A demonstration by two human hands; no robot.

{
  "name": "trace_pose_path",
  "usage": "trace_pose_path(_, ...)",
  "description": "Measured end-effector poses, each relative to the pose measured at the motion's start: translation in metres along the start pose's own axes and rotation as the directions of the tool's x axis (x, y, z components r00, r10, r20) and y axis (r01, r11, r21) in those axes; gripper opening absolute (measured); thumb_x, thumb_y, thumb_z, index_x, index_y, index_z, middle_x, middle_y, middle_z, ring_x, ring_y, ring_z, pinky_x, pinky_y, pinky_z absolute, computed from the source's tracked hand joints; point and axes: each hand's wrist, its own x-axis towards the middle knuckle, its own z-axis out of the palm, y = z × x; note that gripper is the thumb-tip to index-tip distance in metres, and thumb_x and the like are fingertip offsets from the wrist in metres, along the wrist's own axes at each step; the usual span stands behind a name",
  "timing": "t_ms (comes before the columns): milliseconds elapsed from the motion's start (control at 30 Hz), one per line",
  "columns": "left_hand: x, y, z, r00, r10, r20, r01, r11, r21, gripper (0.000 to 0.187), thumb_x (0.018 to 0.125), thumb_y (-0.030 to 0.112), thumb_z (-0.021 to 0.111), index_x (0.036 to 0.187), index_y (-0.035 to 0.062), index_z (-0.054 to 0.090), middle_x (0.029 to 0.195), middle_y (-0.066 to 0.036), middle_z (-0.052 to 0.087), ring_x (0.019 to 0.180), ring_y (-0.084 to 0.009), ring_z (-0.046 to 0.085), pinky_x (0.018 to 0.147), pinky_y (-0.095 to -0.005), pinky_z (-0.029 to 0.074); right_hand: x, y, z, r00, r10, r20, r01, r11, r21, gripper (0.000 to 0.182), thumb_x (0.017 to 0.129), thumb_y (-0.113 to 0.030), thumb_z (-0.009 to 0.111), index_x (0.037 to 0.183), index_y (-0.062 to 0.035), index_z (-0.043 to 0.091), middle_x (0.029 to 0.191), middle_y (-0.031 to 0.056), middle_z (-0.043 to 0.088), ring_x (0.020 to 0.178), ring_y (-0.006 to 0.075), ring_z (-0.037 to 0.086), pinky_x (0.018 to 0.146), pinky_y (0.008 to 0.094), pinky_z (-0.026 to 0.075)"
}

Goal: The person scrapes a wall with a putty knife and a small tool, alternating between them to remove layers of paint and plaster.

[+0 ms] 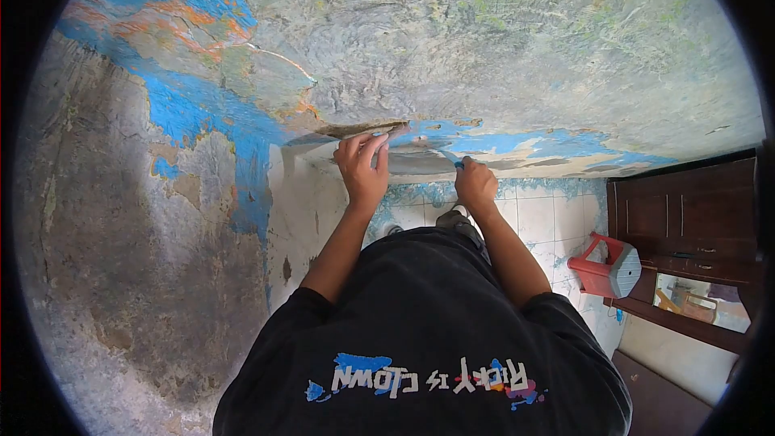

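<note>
In the head view, my right hand (476,182) is closed around the blue handle of a scraper (458,164), its thin blade angled up against the wall. To its left, my left hand (362,168) has bent fingers at the edge of a peeling paint strip (397,131), which lifts off the wall by the fingertips. Bare grey plaster (500,48) covers most of the wall in front of me. Ragged patches of blue paint (533,144) stay on it lower down, right of the scraper.
The corner and left wall (121,194) show grey plaster with blue paint remnants. Blue flakes litter the white tiled floor (537,218) along the wall's foot. A red stool with a grey top (626,270) stands at right, before a dark wooden cabinet (686,218).
</note>
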Motion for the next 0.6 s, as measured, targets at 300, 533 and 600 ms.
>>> trace_pose_path(300,0.0,-0.002,0.003,1.0,0.005,0.005,-0.005,1.0,-0.002,0.026,0.083,0.005,0.077,0.108,0.0126,0.075,0.103,-0.006,0.065,0.101,-0.0285,0.059,0.092,-0.0437,0.044,-0.001,0.004,0.004,1.0,-0.002,-0.017,0.002,1.0,0.001,0.022,0.096,-0.027,0.064,0.106,-0.0078,0.07,0.095,0.0204,0.075,0.091,0.0407,0.074,0.08,0.0508,0.058)
trace_pose_path(533,0.001,-0.003,0.002,1.0,0.004,0.005,-0.004,1.0,0.002,0.026,0.084,0.006,0.077,0.109,0.0124,0.075,0.104,-0.006,0.065,0.102,-0.0286,0.059,0.093,-0.0434,0.043,0.005,0.001,0.004,1.0,-0.001,0.007,0.001,1.0,-0.012,0.022,0.097,-0.026,0.063,0.106,-0.0075,0.07,0.097,0.0207,0.075,0.092,0.0399,0.074,0.08,0.0502,0.058)
trace_pose_path(600,0.002,-0.005,0.002,1.0,0.011,0.0,-0.011,1.0,0.0,0.026,0.084,0.006,0.077,0.109,0.0123,0.075,0.104,-0.006,0.065,0.102,-0.0284,0.059,0.094,-0.0433,0.043,0.008,0.0,0.006,1.0,-0.001,0.012,0.001,1.0,-0.007,0.022,0.097,-0.026,0.063,0.106,-0.0075,0.07,0.097,0.0206,0.075,0.093,0.0399,0.074,0.08,0.0502,0.058)
